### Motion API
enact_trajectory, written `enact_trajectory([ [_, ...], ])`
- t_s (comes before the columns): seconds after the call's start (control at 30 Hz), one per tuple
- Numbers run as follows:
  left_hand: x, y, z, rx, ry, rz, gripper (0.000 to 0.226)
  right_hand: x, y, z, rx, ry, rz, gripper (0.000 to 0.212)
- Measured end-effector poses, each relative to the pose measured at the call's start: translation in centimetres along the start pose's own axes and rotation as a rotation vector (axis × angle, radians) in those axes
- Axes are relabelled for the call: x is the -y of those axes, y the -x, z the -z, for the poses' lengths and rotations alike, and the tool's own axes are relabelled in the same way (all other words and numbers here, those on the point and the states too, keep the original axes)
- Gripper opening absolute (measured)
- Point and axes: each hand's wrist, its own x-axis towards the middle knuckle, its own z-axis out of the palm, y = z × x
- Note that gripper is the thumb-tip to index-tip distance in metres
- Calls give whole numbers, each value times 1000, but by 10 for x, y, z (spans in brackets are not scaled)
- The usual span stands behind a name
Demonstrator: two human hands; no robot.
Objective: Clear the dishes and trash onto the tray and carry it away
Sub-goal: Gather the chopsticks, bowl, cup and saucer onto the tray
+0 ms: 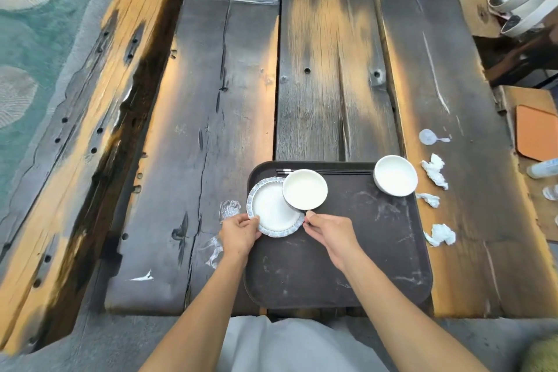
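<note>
Head view: the scalloped plate point(271, 211) sits at the tray's point(347, 251) far left corner, a white bowl point(305, 189) overlapping its far rim. The left hand point(240, 231) has its grip pinched on the plate's left edge; the right hand point(327, 232) pinches its right edge. Chopsticks point(347, 172) lie along the tray's far rim, a second bowl point(395, 175) at its far right corner, crumpled tissues point(434, 170) on the surface right of the tray.

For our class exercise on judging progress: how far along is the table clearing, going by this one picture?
Done: two bowls and the chopsticks are on the tray. In hand: the left hand and right hand hold the plate at the tray's left edge. Left: crumpled tissues to the right, plastic wrap to the left, then carrying the tray away.
</note>
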Motion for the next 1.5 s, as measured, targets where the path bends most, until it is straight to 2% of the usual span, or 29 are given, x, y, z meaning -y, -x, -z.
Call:
enact_trajectory([
  [0.13,-5,3,-11,15,138,44,41,-10,3,4,18,26,-11,14],
  [0.23,-2,6,-19,-27,135,40,46,-15,3,3,25,41,-11,9],
  [0.33,7,13,-25,-41,107,120,35,-17,0,0,31,39,-14,6],
  [0.4,12,17,-30,29,139,207,15,-19,-3,-4,39,31,-13,3],
  [0.47,13,19,-35,60,165,261,7,-20,-7,-8,37,29,-16,6],
  [0.63,4,5,-34,-25,184,255,7,-24,-23,-15,18,74,-35,25],
  [0.77,2,-1,-30,-41,147,235,4,-25,-29,-27,40,74,-41,19],
  [0.87,0,-3,-28,-53,142,232,5,-24,-30,-38,83,161,-42,10],
  [1.0,-2,-5,-28,-43,145,228,6,-25,-38,-48,44,356,-37,17],
  [1.1,-3,-5,-27,-38,147,232,6,-27,-41,-53,11,475,-31,31],
  [1.27,-5,-3,-26,-18,163,233,9,-29,-40,-57,43,478,-51,22],
  [1.4,-5,-3,-24,-3,148,236,6,-30,-41,-59,51,489,-50,32],
  [1.5,-4,-3,-21,37,140,249,3,-29,-40,-60,44,491,-49,32],
])
